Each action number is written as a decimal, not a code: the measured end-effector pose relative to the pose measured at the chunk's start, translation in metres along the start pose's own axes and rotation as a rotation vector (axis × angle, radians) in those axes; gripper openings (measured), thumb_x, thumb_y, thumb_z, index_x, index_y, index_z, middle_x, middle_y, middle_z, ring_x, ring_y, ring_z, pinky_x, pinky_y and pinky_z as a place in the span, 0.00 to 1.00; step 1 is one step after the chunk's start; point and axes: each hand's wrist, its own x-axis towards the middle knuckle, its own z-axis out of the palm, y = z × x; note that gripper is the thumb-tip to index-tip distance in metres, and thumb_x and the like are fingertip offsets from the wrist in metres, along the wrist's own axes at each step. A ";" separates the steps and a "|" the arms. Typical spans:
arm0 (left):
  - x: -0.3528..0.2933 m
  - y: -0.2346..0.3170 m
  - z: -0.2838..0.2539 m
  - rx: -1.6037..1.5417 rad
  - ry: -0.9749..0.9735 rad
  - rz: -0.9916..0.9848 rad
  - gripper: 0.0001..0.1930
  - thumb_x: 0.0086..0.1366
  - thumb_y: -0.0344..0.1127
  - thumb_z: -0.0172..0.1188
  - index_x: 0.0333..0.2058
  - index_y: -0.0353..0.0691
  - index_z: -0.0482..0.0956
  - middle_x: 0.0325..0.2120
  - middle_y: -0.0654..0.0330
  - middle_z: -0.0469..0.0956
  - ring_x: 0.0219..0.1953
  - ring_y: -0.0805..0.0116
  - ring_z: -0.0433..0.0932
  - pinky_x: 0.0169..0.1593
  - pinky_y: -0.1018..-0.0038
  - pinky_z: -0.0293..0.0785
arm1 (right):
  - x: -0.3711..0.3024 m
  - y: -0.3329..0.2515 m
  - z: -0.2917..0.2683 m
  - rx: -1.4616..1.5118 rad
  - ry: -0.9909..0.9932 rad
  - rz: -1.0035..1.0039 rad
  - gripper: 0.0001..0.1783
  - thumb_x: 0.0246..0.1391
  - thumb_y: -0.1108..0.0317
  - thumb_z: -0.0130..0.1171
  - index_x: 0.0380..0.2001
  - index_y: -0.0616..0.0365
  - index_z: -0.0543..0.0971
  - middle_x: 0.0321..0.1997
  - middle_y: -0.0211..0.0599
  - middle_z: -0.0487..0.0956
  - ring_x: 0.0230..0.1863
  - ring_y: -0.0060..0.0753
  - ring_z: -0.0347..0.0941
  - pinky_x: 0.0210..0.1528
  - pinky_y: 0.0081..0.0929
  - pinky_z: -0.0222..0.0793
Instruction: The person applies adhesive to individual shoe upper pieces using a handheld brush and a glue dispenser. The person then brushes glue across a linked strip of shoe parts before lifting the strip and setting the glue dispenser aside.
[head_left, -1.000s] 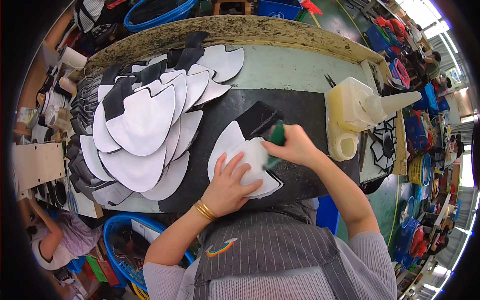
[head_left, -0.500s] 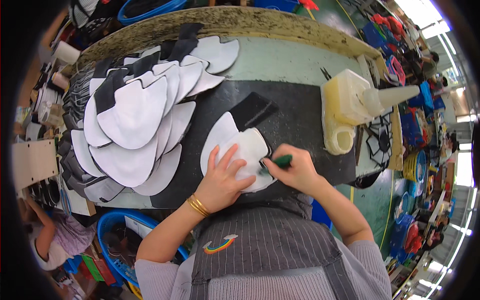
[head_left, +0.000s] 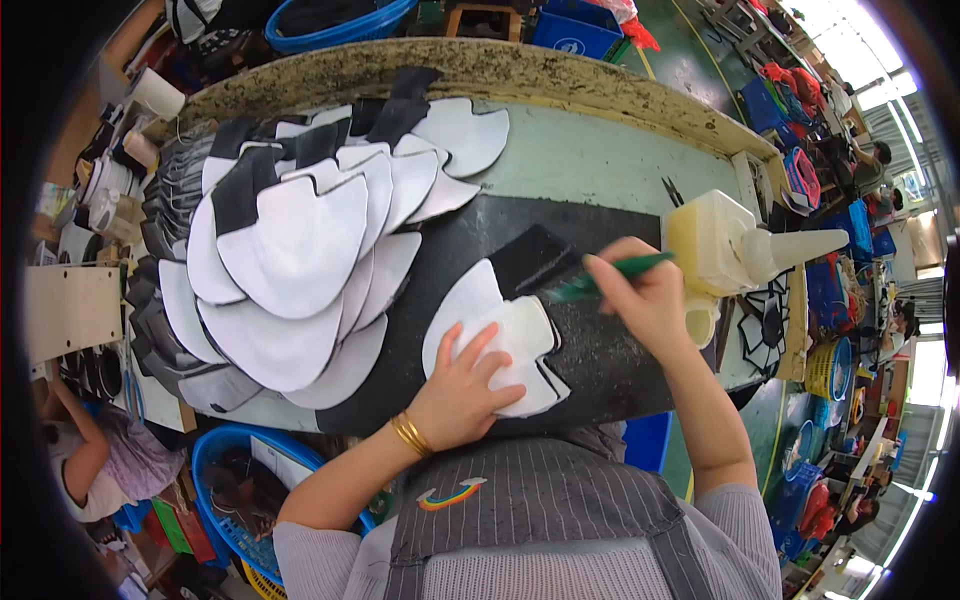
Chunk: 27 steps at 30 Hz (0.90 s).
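Note:
My left hand point(head_left: 462, 392) lies flat, its fingers spread over a curved white pad point(head_left: 522, 330) with a notched right edge. Under that pad is another white piece point(head_left: 462, 302), showing at the left, with a black fabric strip point(head_left: 528, 256) at its far end. In the air beyond the pad's right edge, my right hand point(head_left: 648, 300) pinches a slim green pen-like tool point(head_left: 645, 264). The tool slants down to the left; its lower end is blurred over the black strip, and whether it touches cannot be told.
Left of the work, a heap of white pads point(head_left: 295, 245) with black strips covers the bench. A yellowish plastic bottle with a cone spout point(head_left: 712, 235) stands at the right. A black mat point(head_left: 620, 380) lies beneath the work. Blue basket point(head_left: 215, 455) below left; raised rim point(head_left: 560, 70) behind.
My right hand has lifted the green tool off the pad's right edge and moved it up and to the right. My left hand still presses the pad. The whole view has shifted slightly.

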 end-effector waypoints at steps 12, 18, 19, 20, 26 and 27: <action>0.000 0.005 0.001 0.006 0.042 -0.033 0.14 0.40 0.33 0.60 0.29 0.54 0.74 0.38 0.60 0.67 0.56 0.49 0.59 0.56 0.41 0.45 | 0.074 0.012 0.066 -0.206 -0.476 -0.010 0.16 0.41 0.61 0.62 0.17 0.64 0.70 0.14 0.38 0.73 0.15 0.28 0.70 0.21 0.26 0.65; 0.004 0.002 0.002 0.015 0.022 -0.056 0.10 0.43 0.34 0.59 0.28 0.54 0.73 0.37 0.60 0.67 0.55 0.50 0.61 0.54 0.42 0.49 | 0.098 -0.001 0.072 -0.270 -0.809 -0.214 0.16 0.39 0.62 0.63 0.16 0.61 0.68 0.11 0.39 0.68 0.12 0.30 0.66 0.18 0.28 0.60; 0.002 0.001 0.003 -0.008 0.008 -0.049 0.10 0.43 0.34 0.59 0.28 0.54 0.73 0.37 0.60 0.67 0.55 0.50 0.61 0.54 0.42 0.49 | 0.097 0.009 0.073 -0.328 -0.802 -0.310 0.16 0.39 0.62 0.62 0.16 0.61 0.67 0.11 0.40 0.68 0.13 0.33 0.65 0.18 0.29 0.61; 0.002 0.000 0.003 0.004 0.029 -0.046 0.09 0.44 0.35 0.58 0.27 0.54 0.73 0.36 0.60 0.67 0.54 0.50 0.62 0.54 0.42 0.49 | 0.101 0.018 0.072 -0.391 -0.799 -0.417 0.16 0.38 0.62 0.62 0.16 0.60 0.67 0.11 0.40 0.67 0.13 0.36 0.65 0.19 0.30 0.61; 0.008 0.003 0.004 -0.002 0.070 -0.048 0.08 0.44 0.34 0.58 0.26 0.54 0.73 0.35 0.60 0.66 0.54 0.51 0.62 0.54 0.42 0.50 | 0.113 0.020 -0.016 -0.742 -0.586 -0.204 0.12 0.39 0.64 0.61 0.19 0.59 0.69 0.13 0.35 0.69 0.16 0.28 0.66 0.20 0.26 0.62; 0.007 0.003 0.004 -0.006 0.057 -0.048 0.08 0.44 0.34 0.58 0.26 0.54 0.73 0.35 0.60 0.66 0.54 0.51 0.62 0.54 0.42 0.50 | 0.112 0.011 -0.012 -0.556 -0.519 -0.138 0.12 0.40 0.66 0.62 0.19 0.58 0.69 0.15 0.31 0.69 0.17 0.23 0.66 0.21 0.24 0.62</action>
